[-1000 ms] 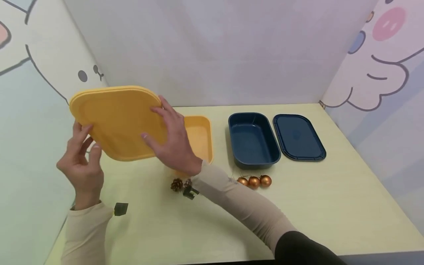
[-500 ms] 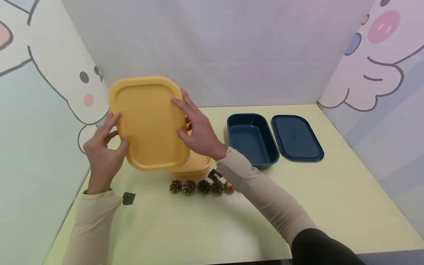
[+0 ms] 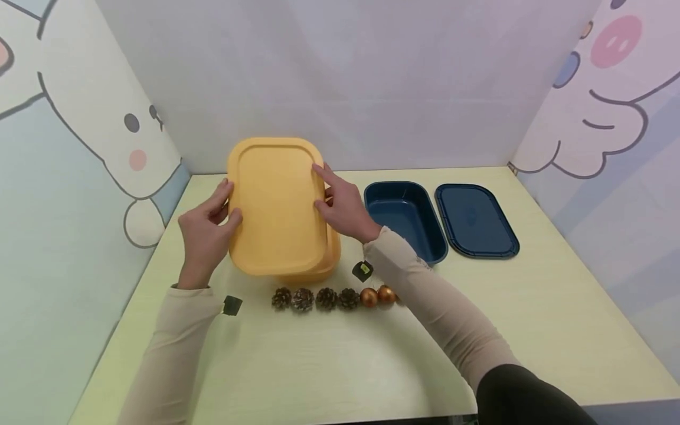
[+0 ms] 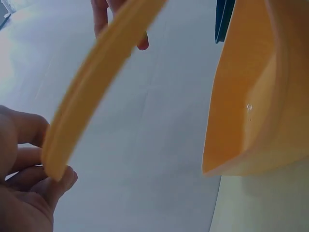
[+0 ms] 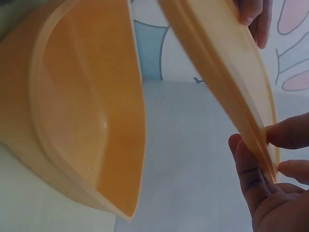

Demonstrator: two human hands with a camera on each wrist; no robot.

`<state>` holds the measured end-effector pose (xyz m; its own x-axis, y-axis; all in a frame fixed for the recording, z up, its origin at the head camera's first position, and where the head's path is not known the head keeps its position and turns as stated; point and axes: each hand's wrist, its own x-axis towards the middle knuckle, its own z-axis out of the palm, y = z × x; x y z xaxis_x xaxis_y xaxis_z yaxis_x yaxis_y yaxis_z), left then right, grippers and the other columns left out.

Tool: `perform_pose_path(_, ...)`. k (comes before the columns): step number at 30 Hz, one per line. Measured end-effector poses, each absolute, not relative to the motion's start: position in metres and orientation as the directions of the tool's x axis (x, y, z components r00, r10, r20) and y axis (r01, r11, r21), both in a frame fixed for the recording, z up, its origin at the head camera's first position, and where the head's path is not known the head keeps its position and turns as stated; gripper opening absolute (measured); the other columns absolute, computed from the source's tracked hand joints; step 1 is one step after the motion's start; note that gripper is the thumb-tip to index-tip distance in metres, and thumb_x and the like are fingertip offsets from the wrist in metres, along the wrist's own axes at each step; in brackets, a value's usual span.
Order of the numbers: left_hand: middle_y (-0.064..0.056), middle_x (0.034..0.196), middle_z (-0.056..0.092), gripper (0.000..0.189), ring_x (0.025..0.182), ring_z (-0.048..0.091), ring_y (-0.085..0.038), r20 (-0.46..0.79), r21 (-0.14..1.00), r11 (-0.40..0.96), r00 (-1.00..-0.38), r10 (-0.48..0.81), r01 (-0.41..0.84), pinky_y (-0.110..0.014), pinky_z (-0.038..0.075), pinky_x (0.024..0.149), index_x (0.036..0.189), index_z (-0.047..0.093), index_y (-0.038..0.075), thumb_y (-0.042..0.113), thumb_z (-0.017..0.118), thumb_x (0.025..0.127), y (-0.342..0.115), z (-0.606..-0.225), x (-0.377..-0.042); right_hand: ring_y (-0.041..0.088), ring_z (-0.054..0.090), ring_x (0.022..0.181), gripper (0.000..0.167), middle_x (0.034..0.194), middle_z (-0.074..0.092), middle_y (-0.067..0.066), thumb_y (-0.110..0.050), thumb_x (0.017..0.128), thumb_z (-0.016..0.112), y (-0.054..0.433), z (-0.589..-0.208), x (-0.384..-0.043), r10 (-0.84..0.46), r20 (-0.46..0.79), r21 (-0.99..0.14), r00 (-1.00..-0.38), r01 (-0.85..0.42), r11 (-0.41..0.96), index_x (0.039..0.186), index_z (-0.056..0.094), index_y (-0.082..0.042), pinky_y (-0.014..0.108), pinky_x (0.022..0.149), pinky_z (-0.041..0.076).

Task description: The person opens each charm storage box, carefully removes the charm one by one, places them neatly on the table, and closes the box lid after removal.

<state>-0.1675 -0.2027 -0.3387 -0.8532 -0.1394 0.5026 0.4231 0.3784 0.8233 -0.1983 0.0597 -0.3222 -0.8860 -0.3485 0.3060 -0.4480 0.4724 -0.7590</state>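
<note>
Between both hands a yellow lid [image 3: 277,206] is held up, its flat face toward the head camera. My left hand [image 3: 206,230] pinches the left edge between thumb and fingers. The right edge is pinched by my right hand [image 3: 347,203], thumb in front and some fingers behind. Behind and below the lid stands a yellow box [image 3: 332,254], mostly covered in the head view. Both wrist views show the box [image 5: 96,111] uncovered, with bare inner walls and a gap between it and the lid [image 4: 91,82].
A dark blue box [image 3: 406,218] stands uncovered to the right, its dark blue lid [image 3: 475,219] lying beside it. In front, a row of several pine cones [image 3: 303,300] continues into copper-coloured balls [image 3: 369,297], partly hidden by the right sleeve. Walls border the table.
Both hands have carried the yellow lid rightward, from left of the yellow box to over it. The lid has turned from slanted to nearly straight. The blue box and its lid stay put.
</note>
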Motion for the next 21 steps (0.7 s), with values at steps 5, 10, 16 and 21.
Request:
perform_pose_path(5,-0.009,0.143,0.058,0.051,0.128,0.059,-0.026,0.459,0.817,0.436,-0.883,-0.095,0.377,-0.011,0.048,0.091,0.14,0.055,0.008,0.004,0.066,0.09,-0.197,-0.344,-0.173,0.027,0.073,0.106,0.067,0.13,0.066,0.022,-0.008,0.099,0.056,0.067,-0.33,-0.203,-0.33,0.232,-0.793,-0.915,-0.375,0.481,0.159,0.03,-0.016,0.035,0.084,0.062)
perform_pose_path(10,-0.015,0.145,0.054,0.054,0.129,0.058,-0.03,0.422,0.795,0.496,-0.906,-0.041,0.348,-0.011,0.046,0.091,0.143,0.052,0.004,0.003,0.065,0.09,-0.195,-0.35,-0.178,0.028,0.07,0.113,0.065,0.137,0.062,0.02,-0.01,0.099,0.057,0.07,-0.335,-0.207,-0.318,0.193,-0.798,-0.928,-0.337,0.499,0.159,0.032,-0.015,0.036,0.086,0.061)
perform_pose_path(16,-0.019,0.144,0.054,0.054,0.127,0.059,-0.03,0.359,0.753,0.589,-0.933,0.007,0.295,-0.022,0.05,0.093,0.143,0.051,0.001,0.005,0.061,0.09,-0.192,-0.36,-0.186,0.028,0.068,0.119,0.063,0.155,0.047,0.016,-0.011,0.099,0.057,0.075,-0.347,-0.214,-0.308,0.177,-0.798,-0.935,-0.319,0.512,0.157,0.034,-0.011,0.036,0.085,0.061)
perform_pose_path(21,-0.019,0.147,0.051,0.056,0.131,0.056,-0.03,0.278,0.732,0.636,-0.96,0.047,0.243,-0.038,0.049,0.099,0.146,0.048,0.001,0.007,0.057,0.09,-0.189,-0.368,-0.192,0.028,0.067,0.12,0.062,0.163,0.035,0.012,-0.014,0.098,0.058,0.077,-0.353,-0.217,-0.3,0.129,-0.762,-0.945,-0.288,0.58,0.156,0.036,-0.01,0.036,0.088,0.061)
